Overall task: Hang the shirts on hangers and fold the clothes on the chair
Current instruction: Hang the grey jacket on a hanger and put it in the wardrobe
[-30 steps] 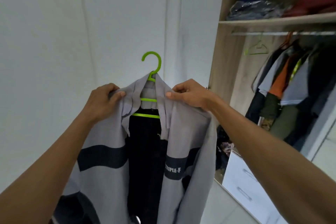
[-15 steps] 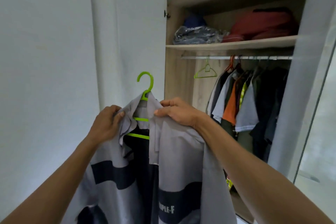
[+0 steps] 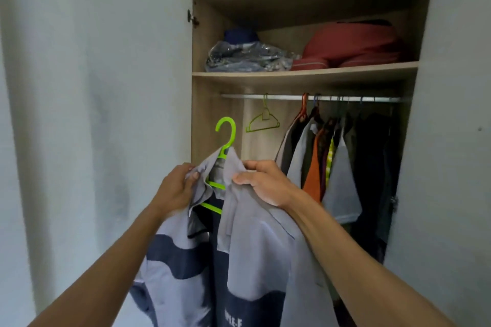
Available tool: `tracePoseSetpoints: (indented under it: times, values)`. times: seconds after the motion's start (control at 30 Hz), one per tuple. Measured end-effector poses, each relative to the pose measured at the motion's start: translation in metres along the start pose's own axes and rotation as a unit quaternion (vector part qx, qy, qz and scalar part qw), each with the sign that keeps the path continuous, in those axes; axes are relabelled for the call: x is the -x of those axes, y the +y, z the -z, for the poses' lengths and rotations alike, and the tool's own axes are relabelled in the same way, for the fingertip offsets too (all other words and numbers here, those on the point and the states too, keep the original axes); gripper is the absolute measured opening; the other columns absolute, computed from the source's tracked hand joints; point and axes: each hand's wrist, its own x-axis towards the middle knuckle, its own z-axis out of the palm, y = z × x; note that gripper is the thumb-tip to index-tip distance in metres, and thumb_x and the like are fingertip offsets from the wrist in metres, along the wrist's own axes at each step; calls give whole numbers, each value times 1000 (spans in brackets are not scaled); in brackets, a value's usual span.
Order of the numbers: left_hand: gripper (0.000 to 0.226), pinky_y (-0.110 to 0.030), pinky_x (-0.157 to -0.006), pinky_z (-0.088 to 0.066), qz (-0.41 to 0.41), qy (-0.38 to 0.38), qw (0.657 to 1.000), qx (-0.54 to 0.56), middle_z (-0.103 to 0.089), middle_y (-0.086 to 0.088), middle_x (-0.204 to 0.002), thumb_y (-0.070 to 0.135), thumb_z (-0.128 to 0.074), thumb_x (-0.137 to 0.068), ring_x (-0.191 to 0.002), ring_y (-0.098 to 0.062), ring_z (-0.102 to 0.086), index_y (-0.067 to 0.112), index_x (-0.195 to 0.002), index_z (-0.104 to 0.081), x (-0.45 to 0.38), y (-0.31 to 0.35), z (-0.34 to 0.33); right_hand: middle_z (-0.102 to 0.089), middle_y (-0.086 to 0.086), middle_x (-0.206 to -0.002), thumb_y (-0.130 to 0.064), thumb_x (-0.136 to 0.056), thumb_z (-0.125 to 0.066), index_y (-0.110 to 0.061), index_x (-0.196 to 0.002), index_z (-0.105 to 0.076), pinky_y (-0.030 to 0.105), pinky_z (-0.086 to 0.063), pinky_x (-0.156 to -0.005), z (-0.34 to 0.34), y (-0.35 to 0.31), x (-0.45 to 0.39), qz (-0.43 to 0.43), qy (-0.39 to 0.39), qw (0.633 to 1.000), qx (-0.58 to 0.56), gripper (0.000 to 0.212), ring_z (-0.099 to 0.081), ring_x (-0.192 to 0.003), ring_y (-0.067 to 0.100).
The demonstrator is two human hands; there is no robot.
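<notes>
Pale blue-white wall (image 3: 93, 114) is filling the left side, giving way to an open wooden wardrobe (image 3: 210, 114) on the right. In front of it, the left hand (image 3: 175, 188) is pinching the left collar edge of a grey short-sleeved shirt with dark navy bands (image 3: 255, 252), which is hanging open on a bright green plastic hanger (image 3: 225, 138). The right hand (image 3: 265, 183) is gripping the right shoulder fabric with curled fingers. Further right, clothes are hanging from a metal rail (image 3: 287, 98) beside an empty green hanger (image 3: 263, 122).
</notes>
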Motion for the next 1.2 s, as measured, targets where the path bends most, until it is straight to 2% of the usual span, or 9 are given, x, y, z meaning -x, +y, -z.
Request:
tracePoseSetpoints:
  times: [0.13,0.23,0.33,0.43,0.5,0.7,0.83,0.97,1.2]
  values:
    - [47,-26,-76,-38,-25,-22,998,51,-63,-12,-106,42,-39,-95,-95,-24,-58,4,-110,-62,-74,-39,-39,-71,3,-81,-1,-89,-65,-9,-93,-74,32,-53,-78,3,17,-65,-11,59,998,0,13,-66,-77,18]
    - [37,-8,-69,-39,-51,-51,993,89,-62,-7,-96,37,-38,-93,-86,-18,-55,11,-105,-61,-127,-56,-58,-71,-1,-76,0,-90,-64,-9,-96,-73,24,-54,-71,4,23,-114,-28,94,995,-5,14,-66,-71,13]
    - [47,-25,-75,-45,-76,-92,984,132,-64,-8,-95,46,-38,-92,-87,-22,-60,8,-102,-62,-189,-87,-84,-71,-4,-71,1,-91,-63,-8,-100,-73,18,-52,-58,2,31,-164,-46,140,989,-15,16,-66,-60,6]
    - [57,-42,-85,-51,-97,-120,977,144,-64,-7,-100,58,-35,-90,-93,-23,-62,12,-107,-63,-244,-123,-119,-72,3,-80,0,-90,-63,-5,-104,-74,19,-53,-59,2,45,-205,-63,193,979,-14,18,-66,-68,13]
    - [55,-45,-89,-52,-108,-137,972,156,-67,-6,-107,59,-34,-92,-100,-24,-64,18,-116,-63,-273,-137,-145,-71,3,-79,-1,-90,-63,-8,-94,-74,19,-52,-57,4,58,-229,-71,229,971,-8,13,-65,-70,16]
    - [42,-26,-99,-41,-123,-201,962,139,-59,-6,-137,25,-41,-105,-126,-24,-55,16,-146,-47,-322,-145,-206,-60,8,-74,-5,-88,-66,-5,-81,-67,26,-42,-59,24,102,-291,-121,317,940,31,7,-57,-68,20]
    - [47,-25,-107,-35,-92,-223,963,117,-47,-10,-149,14,-46,-104,-136,-24,-46,11,-150,-40,-354,-173,-241,-41,5,-61,-8,-85,-65,-11,-63,-45,26,-30,-53,46,128,-335,-141,373,913,85,29,-40,-53,14]
    - [47,-30,-106,-42,-91,-193,975,69,-54,-13,-142,11,-51,-99,-130,-29,-53,11,-146,-47,-394,-199,-253,-43,0,-54,-13,-90,-61,-12,-56,-42,19,-31,-41,75,146,-377,-131,420,894,85,39,-43,-44,7]
    - [48,-39,-107,-39,-108,-40,993,15,-54,-31,-136,8,-59,-95,-127,-44,-52,-4,-140,-48,-499,-181,-249,-52,4,-65,-21,-93,-57,-14,-56,-47,27,-40,-59,133,147,-444,-101,445,888,63,39,-56,-68,24]
